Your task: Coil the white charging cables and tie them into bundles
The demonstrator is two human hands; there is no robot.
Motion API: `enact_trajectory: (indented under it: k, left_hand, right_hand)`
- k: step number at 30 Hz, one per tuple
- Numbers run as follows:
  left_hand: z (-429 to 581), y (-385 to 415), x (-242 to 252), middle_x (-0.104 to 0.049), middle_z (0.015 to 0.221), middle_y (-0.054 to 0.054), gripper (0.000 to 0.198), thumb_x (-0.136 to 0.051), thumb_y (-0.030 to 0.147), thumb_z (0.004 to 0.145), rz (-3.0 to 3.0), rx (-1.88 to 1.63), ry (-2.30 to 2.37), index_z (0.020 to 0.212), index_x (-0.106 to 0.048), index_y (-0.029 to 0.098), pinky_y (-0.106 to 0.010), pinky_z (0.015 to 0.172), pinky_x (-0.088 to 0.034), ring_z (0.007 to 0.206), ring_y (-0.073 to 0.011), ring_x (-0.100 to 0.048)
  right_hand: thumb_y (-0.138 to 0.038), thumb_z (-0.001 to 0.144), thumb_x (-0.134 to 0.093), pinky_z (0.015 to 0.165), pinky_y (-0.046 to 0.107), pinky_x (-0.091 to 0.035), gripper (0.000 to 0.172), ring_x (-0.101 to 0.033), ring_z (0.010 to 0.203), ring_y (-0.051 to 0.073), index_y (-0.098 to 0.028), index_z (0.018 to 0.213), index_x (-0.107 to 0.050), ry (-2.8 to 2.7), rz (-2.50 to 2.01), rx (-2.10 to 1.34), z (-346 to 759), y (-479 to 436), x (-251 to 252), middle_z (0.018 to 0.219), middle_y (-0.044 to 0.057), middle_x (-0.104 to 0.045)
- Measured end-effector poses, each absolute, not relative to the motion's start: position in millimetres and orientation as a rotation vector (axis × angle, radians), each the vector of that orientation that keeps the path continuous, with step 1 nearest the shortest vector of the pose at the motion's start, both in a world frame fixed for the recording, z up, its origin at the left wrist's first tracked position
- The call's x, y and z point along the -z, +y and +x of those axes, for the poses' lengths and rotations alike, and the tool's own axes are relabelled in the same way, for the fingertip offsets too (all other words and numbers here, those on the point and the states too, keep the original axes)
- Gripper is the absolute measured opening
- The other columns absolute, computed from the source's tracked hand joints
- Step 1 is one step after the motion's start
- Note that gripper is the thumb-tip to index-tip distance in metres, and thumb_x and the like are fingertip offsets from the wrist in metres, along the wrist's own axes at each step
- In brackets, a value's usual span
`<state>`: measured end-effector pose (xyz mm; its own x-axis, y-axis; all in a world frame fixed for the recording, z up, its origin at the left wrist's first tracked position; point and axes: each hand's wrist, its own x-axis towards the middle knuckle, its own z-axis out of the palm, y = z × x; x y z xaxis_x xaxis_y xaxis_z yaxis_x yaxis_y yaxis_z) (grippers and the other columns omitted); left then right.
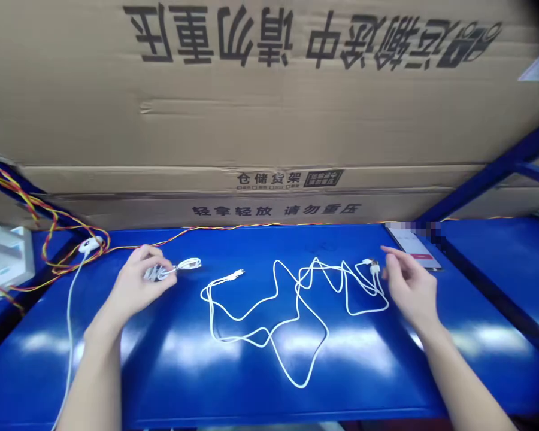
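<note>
My left hand is closed around a small coiled white cable. Part of the coil shows between thumb and fingers, and a loop with a plug sticks out to the right. Loose white cables lie spread in tangled loops across the blue shelf, their left ends together near the middle. Just left of my right hand are the white connectors at the cables' other end. Its index finger is stretched out, with no cable visibly gripped; whether a fingertip touches the connectors is unclear.
A phone lies behind my right hand. Red and yellow twisted wires tangle at the left, beside a white corded piece and a white tray. A cardboard box walls off the back; blue posts frame the shelf.
</note>
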<state>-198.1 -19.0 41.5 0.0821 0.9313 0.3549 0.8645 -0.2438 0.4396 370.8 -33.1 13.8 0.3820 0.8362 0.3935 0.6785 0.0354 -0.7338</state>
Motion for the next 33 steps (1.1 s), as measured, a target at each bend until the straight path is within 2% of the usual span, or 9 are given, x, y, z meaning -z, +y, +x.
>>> enact_trajectory:
  k: [3,6,8,14,18,22,27,31,33]
  left_hand:
    - [-175.1,-20.9,-39.2,-0.076,0.115,-0.008,0.018,-0.071,0.039,0.081,2.151,-1.023,1.61,0.079,-0.07,0.021,-0.04,0.102,-0.053,0.107,-0.0261,-0.072]
    - [-146.8,-26.7,-34.6,-0.08,0.097,-0.005,0.018,-0.075,0.037,0.083,1.914,-1.026,1.507,0.088,-0.07,0.021,-0.033,0.085,-0.061,0.087,-0.022,-0.076]
    - [-125.1,-30.4,-33.5,-0.08,0.094,-0.006,0.02,-0.077,0.037,0.082,1.793,-1.037,1.405,0.09,-0.07,0.02,-0.032,0.079,-0.063,0.081,-0.0213,-0.077]
    - [-54.1,-30.7,-46.4,-0.08,0.087,-0.008,0.018,-0.08,0.032,0.081,1.631,-0.928,1.095,0.086,-0.07,0.017,-0.031,0.076,-0.063,0.077,-0.0213,-0.077]
    - [-25.6,-32.6,-40.0,-0.079,0.094,-0.008,0.02,-0.078,0.032,0.083,1.679,-1.045,1.059,0.098,-0.072,0.019,-0.033,0.079,-0.063,0.083,-0.0222,-0.077]
    - [-22.4,-41.3,-17.8,-0.08,0.105,-0.009,0.023,-0.074,0.025,0.087,2.072,-1.131,1.024,0.11,-0.076,0.024,-0.039,0.09,-0.06,0.094,-0.0242,-0.075]
    - [-25.2,-51.0,-12.3,-0.08,0.103,-0.008,0.021,-0.076,0.025,0.086,2.154,-1.137,1.009,0.107,-0.078,0.025,-0.038,0.085,-0.06,0.09,-0.0242,-0.075]
    - [-21.1,-51.5,-23.9,-0.079,0.089,-0.007,0.009,-0.075,0.031,0.089,1.928,-1.109,1.075,0.092,-0.08,0.023,-0.036,0.076,-0.06,0.079,-0.0218,-0.073]
    - [-21.3,-48.7,-27.8,-0.078,0.086,-0.007,0.016,-0.074,0.036,0.09,1.686,-1.034,1.092,0.086,-0.079,0.021,-0.033,0.072,-0.059,0.076,-0.021,-0.072]
  right_hand:
    - [-0.043,0.099,-0.06,0.061,0.03,-0.049,0.034,-0.06,0.059,0.017,-0.018,0.116,-0.076,-1.49,-1.576,-0.162,347.2,-35.5,-20.5,0.071,0.003,-0.067]
    - [-0.037,0.1,-0.06,0.059,0.029,-0.047,0.025,-0.058,0.06,0.015,-0.02,0.109,-0.077,-1.749,-1.418,-0.255,312.8,-41.4,-29.0,0.079,0.003,-0.07]
    - [-0.035,0.102,-0.058,0.062,0.03,-0.048,0.024,-0.058,0.062,0.015,-0.022,0.11,-0.076,-1.891,-1.315,-0.43,284.6,-46.1,-36.5,0.08,0.003,-0.07]
    - [-0.045,0.1,-0.062,0.064,0.028,-0.052,0.042,-0.063,0.071,0.015,-0.026,0.137,-0.064,-1.902,-1.167,-1.102,212.5,-44.7,-57.2,0.103,0.005,-0.074]
    - [-0.05,0.099,-0.063,0.066,0.029,-0.054,0.04,-0.066,0.074,0.017,-0.022,0.127,-0.07,-1.67,-1.06,-1.345,197.2,-40.6,-51.9,0.095,0.006,-0.074]
    - [-0.056,0.092,-0.07,0.06,0.028,-0.054,0.045,-0.065,0.064,0.015,-0.016,0.113,-0.075,-1.387,-1.049,-1.624,195.3,-45.1,-39.1,0.078,0.004,-0.072]
    - [-0.059,0.089,-0.072,0.059,0.025,-0.055,0.047,-0.065,0.061,0.013,-0.016,0.106,-0.078,-1.299,-1.048,-1.771,196.2,-49.7,-31.6,0.075,0.003,-0.072]
    - [-0.055,0.091,-0.072,0.06,0.025,-0.055,0.045,-0.066,0.062,0.013,-0.017,0.113,-0.077,-1.334,-1.014,-1.799,197.7,-51.5,-31.1,0.079,0.004,-0.073]
    - [-0.052,0.093,-0.072,0.063,0.026,-0.056,0.043,-0.067,0.066,0.014,-0.017,0.117,-0.075,-1.369,-0.981,-1.781,199.0,-52.7,-32.3,0.083,0.005,-0.075]
